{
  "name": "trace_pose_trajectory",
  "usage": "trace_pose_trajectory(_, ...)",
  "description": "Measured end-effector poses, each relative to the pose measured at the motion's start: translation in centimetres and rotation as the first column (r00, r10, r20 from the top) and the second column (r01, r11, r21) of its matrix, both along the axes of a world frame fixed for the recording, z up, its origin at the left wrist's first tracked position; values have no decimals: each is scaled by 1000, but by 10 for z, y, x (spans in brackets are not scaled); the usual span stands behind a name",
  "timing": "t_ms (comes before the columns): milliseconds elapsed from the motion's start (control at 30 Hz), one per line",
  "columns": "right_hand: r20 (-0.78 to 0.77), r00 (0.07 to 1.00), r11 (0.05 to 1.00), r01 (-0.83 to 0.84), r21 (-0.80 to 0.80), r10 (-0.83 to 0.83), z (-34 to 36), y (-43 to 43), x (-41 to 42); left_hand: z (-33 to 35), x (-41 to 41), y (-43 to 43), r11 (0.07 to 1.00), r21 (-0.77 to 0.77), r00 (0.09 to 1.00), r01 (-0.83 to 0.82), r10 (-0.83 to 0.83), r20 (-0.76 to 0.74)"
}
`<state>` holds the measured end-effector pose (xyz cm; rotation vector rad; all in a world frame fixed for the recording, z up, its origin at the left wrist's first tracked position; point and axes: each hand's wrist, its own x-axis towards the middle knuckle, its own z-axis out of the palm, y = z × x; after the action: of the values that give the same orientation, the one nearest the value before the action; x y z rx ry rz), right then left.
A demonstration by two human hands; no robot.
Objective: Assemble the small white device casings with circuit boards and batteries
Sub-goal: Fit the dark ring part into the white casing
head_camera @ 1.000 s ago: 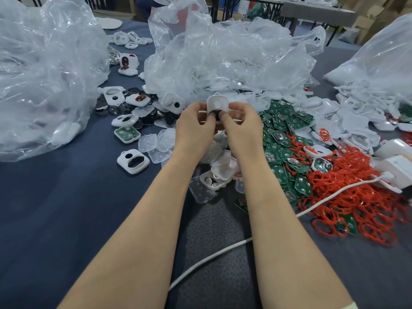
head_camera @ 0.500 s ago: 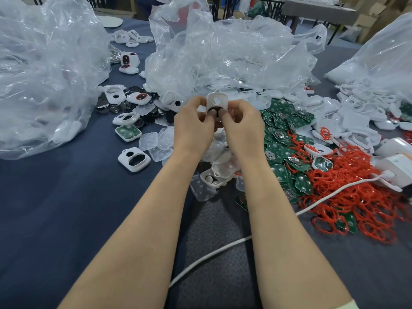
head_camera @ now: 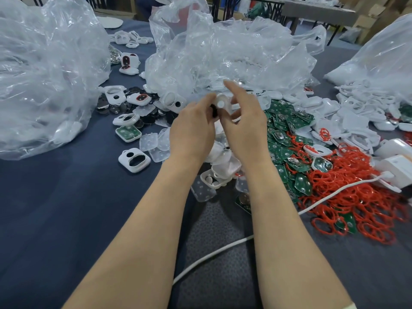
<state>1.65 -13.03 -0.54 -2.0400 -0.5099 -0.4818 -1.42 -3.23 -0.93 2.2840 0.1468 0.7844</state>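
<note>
A small white casing (head_camera: 221, 103) is held up between both hands above the table's middle. My left hand (head_camera: 191, 132) pinches its left side, where a dark part shows at the fingertips. My right hand (head_camera: 244, 128) holds its right side with the thumb and lower fingers, the index finger raised straight. Green circuit boards (head_camera: 283, 139) lie heaped to the right. Dark round batteries (head_camera: 124, 108) and more white casings (head_camera: 134, 160) lie to the left.
Large clear plastic bags fill the left (head_camera: 44, 74) and the back middle (head_camera: 223, 56). Red rubber rings (head_camera: 356, 197) pile at the right beside a white box (head_camera: 396, 168). A white cable (head_camera: 211, 256) crosses the near table. Translucent covers (head_camera: 149, 141) lie under my hands.
The casing has turned in my hands and my right index finger has lifted off it. Both hands stay at the same spot above the table.
</note>
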Motion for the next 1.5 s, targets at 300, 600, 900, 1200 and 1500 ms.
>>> trace_pose_trajectory(300,-297,952,934,43,356,69,2,6,-5,1,4,4,939,-340,999,-53,51,-15)
trace_pose_trajectory(600,-61,997,997,57,56,-54,-5,5,0,0,3,3,960,-277,999,31,-23,31)
trace_pose_trajectory(900,107,993,976,24,215,-48,-6,10,-5,-1,-1,-4,964,-248,951,93,-13,309)
trace_pose_trajectory(1200,181,980,940,14,340,-81,-4,15,-10,-5,-1,-5,994,-93,879,55,-4,476)
trace_pose_trajectory(1500,214,974,939,-4,344,-74,-6,18,-10,-5,-1,-6,995,-89,875,51,-2,484)
